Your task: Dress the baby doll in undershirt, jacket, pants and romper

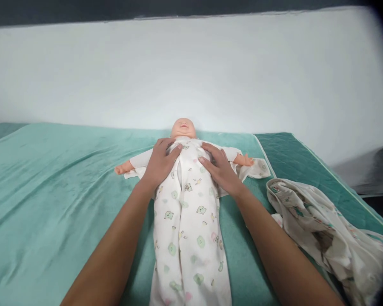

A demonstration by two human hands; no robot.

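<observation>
Both our hands are apart from each other, laid palm-down on the doll's chest, fingers spread, not clamped on anything. Left hand (159, 159) sits on one side of the chest, right hand (220, 168) on the other, thumbs pointing inward. Doll (183, 128) is on its back in the middle of the teal sheet (51, 195), head toward the white wall (191, 68), both arms stretched out sideways in white sleeves. White printed garment (191, 212) covers its torso and runs toward us past the bottom edge of view, fold line down the middle. We can't tell for sure whether it's worn or just laid on top. More printed cloth (260, 168) pokes out near the doll's hand on our right. Crumpled fabric bundle (319, 221) lies beyond our right forearm, partly on the darker green quilted mat (306, 163).
</observation>
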